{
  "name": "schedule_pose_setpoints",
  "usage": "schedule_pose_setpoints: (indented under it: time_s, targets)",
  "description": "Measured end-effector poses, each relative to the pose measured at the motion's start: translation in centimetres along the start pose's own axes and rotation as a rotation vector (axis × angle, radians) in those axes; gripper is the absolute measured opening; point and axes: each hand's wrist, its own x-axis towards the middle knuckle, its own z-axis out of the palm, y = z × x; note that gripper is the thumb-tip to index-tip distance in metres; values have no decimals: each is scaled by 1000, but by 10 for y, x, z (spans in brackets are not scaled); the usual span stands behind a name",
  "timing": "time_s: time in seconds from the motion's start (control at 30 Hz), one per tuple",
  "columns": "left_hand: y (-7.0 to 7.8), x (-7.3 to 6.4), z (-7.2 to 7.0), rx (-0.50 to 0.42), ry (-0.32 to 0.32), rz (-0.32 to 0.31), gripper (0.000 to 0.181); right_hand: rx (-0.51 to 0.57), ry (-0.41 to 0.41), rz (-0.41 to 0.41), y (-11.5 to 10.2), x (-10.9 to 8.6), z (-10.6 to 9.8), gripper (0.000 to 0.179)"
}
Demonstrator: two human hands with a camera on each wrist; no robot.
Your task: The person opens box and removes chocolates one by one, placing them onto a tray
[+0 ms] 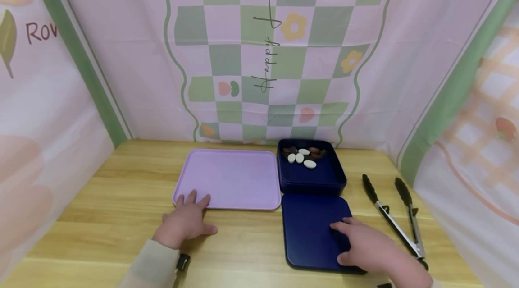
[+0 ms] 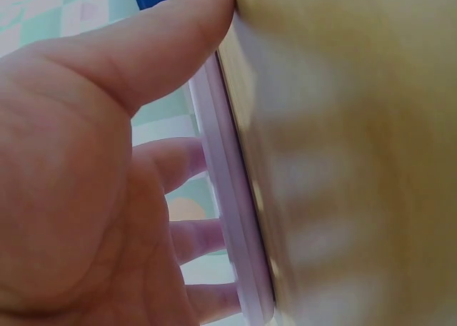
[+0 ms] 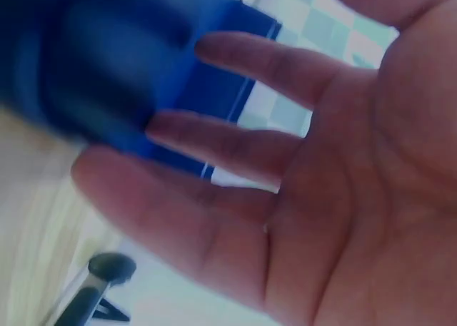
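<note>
A lilac tray lies flat on the wooden table, and the spread fingers of my left hand reach over its front left corner. In the left wrist view the fingertips are at the rim of the tray, with the thumb apart from them. My right hand is over the right part of a dark blue lid, its fingers extended and gripping nothing. Behind the lid stands a dark blue box holding several white oval pieces and brown and dark pieces.
Kitchen tongs with black tips lie spread on the right side of the table, beside the right hand. A patterned cloth hangs along the back edge, and more cloth hangs at both sides.
</note>
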Motion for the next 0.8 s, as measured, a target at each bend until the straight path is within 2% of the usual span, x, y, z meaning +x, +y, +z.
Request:
schedule_pose_setpoints:
  time_s: [0.07,0.23,0.3,0.37,0.5,0.57,0.67,0.8]
  targets:
    - [0,1,1,-4,0,-4,95,70,17,-10,7,-3,-8,70]
    - [-1,2,2,-21,6,-11,95,297,179,-45,29,-13,-28,71]
    - [-1,2,3,-27,11,-13,95,421,250,-54,42,-16,-34,69]
    - [-1,2,3,-30,14,-16,95,579,279,-44,57,-17,-40,69]
    - [-1,2,2,-35,13,-18,96,885,313,8,93,-19,-50,69]
    - [-1,2,1,-34,12,-16,96,1000,312,36,111,-22,-54,64]
    - [0,1,0,-30,10,-15,95,1063,295,85,134,-26,-58,74]
    - [0,1,-1,-27,5,-18,95,983,240,148,151,-31,-61,92]
